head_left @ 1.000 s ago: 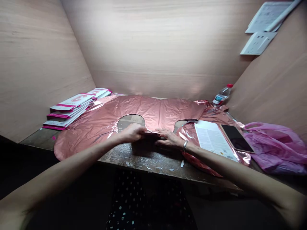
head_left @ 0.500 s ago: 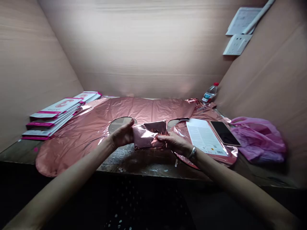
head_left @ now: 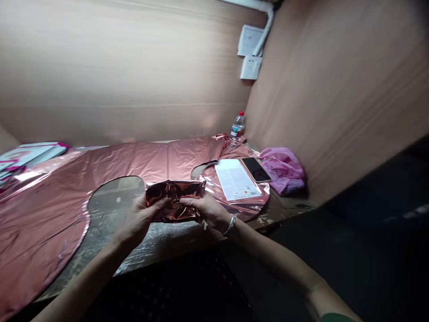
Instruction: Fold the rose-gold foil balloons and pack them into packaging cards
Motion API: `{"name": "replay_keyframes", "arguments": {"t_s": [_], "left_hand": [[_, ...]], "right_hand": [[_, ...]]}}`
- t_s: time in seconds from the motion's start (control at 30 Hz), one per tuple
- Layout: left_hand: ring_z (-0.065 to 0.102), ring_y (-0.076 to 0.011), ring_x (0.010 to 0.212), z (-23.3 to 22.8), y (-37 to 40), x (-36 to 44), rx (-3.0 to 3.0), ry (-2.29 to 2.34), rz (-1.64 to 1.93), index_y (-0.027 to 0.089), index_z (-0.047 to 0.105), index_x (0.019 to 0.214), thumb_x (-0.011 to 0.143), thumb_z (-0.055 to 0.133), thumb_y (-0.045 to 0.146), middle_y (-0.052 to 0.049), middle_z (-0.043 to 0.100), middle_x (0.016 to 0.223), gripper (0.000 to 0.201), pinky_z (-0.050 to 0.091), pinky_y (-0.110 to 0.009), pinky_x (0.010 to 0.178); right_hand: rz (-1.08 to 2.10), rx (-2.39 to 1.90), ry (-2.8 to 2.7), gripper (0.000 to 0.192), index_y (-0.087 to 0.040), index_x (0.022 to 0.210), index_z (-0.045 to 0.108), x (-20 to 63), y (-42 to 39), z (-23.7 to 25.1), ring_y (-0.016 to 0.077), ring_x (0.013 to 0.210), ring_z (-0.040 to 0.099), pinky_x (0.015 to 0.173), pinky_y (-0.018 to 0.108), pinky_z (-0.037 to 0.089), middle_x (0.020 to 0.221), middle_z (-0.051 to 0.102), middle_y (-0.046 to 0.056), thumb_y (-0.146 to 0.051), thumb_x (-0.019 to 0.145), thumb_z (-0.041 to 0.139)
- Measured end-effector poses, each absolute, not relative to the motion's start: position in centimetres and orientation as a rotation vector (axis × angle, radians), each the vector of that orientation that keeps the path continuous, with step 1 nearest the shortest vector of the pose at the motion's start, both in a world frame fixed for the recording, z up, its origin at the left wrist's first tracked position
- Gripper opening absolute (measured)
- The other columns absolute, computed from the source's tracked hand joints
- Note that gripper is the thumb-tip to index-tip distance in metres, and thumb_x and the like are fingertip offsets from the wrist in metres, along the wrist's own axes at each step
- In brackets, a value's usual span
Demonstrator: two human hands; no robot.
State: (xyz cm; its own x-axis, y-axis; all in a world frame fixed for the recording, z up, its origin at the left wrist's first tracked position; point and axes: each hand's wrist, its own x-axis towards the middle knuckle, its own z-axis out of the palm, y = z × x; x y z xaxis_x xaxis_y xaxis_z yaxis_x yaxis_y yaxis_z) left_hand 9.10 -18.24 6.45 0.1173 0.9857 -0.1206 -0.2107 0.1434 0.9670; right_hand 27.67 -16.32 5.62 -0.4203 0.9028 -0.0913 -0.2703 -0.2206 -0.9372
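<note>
A folded rose-gold foil balloon (head_left: 176, 213), crinkled and shiny, is held up above the table's front edge. My left hand (head_left: 142, 217) grips its left side, thumb on the near face. On the right side my right hand (head_left: 209, 210) pinches it, the thumb pressed on the foil and the other fingers partly hidden behind. A large flat rose-gold foil balloon (head_left: 117, 158) with curved cut-outs is spread on the table (head_left: 110, 210) behind both hands. Lying on its right end is a white printed sheet (head_left: 236, 181).
A phone (head_left: 256, 170) lies beside the sheet, with a pink plastic bag (head_left: 283, 170) to its right. A water bottle (head_left: 237, 125) stands in the back corner. White-and-pink flat packets (head_left: 30, 154) are stacked at the left. Cardboard walls (head_left: 134, 67) enclose the table; wall sockets (head_left: 251, 67) are at the back.
The view has turned to the right. The folded foil is now tilted, showing a darker face, and my left thumb has moved in onto it.
</note>
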Motion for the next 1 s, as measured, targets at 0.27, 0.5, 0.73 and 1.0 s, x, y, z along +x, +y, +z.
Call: {"name": "replay_keyframes", "arguments": {"t_s": [0.27,0.5,0.73,1.0], "left_hand": [[0.066,-0.0224,0.101,7.9,-15.4,16.8,1.610,0.868,0.899,0.016,0.061,0.113,0.089,0.059,0.053,-0.009,0.068,0.111,0.044,0.053,-0.035,0.089],[0.056,-0.0263,0.121,6.5,-6.9,26.0,2.454,1.195,0.397,0.015,0.052,0.123,0.086,0.063,0.035,-0.014,0.059,0.130,0.043,0.044,-0.035,0.101],[0.055,-0.0321,0.121,5.0,-2.4,28.2,2.594,1.312,0.120,0.012,0.048,0.120,0.080,0.070,0.047,-0.021,0.055,0.131,0.058,0.044,-0.038,0.098],[0.063,-0.0360,0.105,5.6,1.8,30.6,2.599,1.219,-0.234,0.013,0.059,0.115,0.039,0.090,0.055,-0.019,0.065,0.114,0.092,0.050,-0.036,0.085]], "right_hand": [[1.356,-1.048,-0.688,0.025,-0.024,0.081,0.069,38.5,-22.1,5.2,0.0146,0.056,0.057,0.045,0.024,0.044,0.068,0.067,-0.003,-0.037,0.062,0.080],[1.093,-1.023,-0.372,0.036,-0.028,0.090,0.071,45.6,-26.4,3.0,0.0235,0.083,0.070,0.055,0.031,0.057,0.091,0.075,-0.002,-0.031,0.057,0.086],[1.130,-1.037,-0.293,0.027,-0.029,0.083,0.073,47.0,-26.7,-0.2,0.0196,0.063,0.068,0.037,0.025,0.047,0.078,0.075,-0.003,-0.031,0.059,0.086],[1.179,-0.936,-0.288,0.029,-0.030,0.084,0.075,45.3,-24.5,-1.4,0.0185,0.073,0.071,0.054,0.027,0.058,0.083,0.076,-0.005,-0.031,0.059,0.088]]}}
